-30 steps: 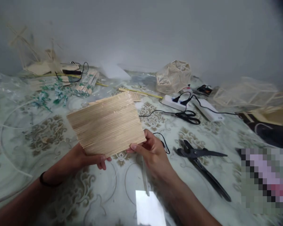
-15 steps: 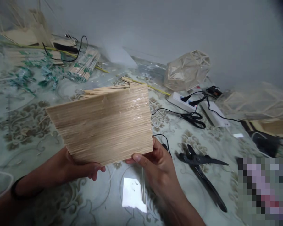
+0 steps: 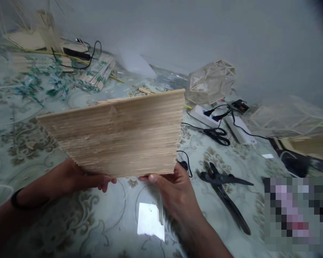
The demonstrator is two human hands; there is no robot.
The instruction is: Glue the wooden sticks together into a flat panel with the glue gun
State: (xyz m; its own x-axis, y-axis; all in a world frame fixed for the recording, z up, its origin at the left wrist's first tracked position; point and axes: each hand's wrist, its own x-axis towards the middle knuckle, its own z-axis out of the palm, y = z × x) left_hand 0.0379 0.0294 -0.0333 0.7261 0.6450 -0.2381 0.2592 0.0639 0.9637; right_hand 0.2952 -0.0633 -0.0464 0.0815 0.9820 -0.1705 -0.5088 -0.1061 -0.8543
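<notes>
I hold a flat panel of thin wooden sticks (image 3: 118,134) joined side by side, raised in front of me and tilted toward the camera. My left hand (image 3: 78,177) grips its lower left edge from below, fingers curled under it. My right hand (image 3: 172,186) pinches the lower right corner, thumb on the front. The panel hides most of both hands' fingers.
On the patterned glass-topped table lie large black shears (image 3: 226,193), small black scissors (image 3: 216,134), a white power strip (image 3: 204,116) with black cables, stick-built polyhedral frames (image 3: 211,82), bundles of sticks (image 3: 97,77) and green scraps at the back left. A grey wall stands behind.
The stick panel has come up closer to the camera and tilted more upright, now appearing larger. Both hands kept their grip on its lower edge.
</notes>
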